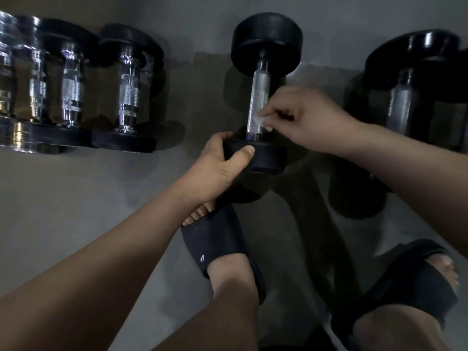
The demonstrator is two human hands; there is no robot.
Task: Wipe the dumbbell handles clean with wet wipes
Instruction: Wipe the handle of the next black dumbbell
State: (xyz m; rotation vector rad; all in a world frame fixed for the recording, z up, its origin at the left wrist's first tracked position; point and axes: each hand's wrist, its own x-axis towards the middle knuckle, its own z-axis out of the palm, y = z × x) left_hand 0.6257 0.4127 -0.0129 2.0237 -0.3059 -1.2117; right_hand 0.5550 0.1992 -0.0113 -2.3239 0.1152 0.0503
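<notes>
Just past the sandal (217,245), the left hand (220,165) curls around the dumbbell's near head (269,158), steadying it. The right hand (306,120) pinches the wet wipe (261,120) against the lower handle (260,89); wrapping it round and stroking toward the far head (268,41) should cover all the knurling.

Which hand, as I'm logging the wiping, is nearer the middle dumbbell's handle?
Right. The right hand presses a wipe against the handle; the left hand grips the near black head.
</notes>
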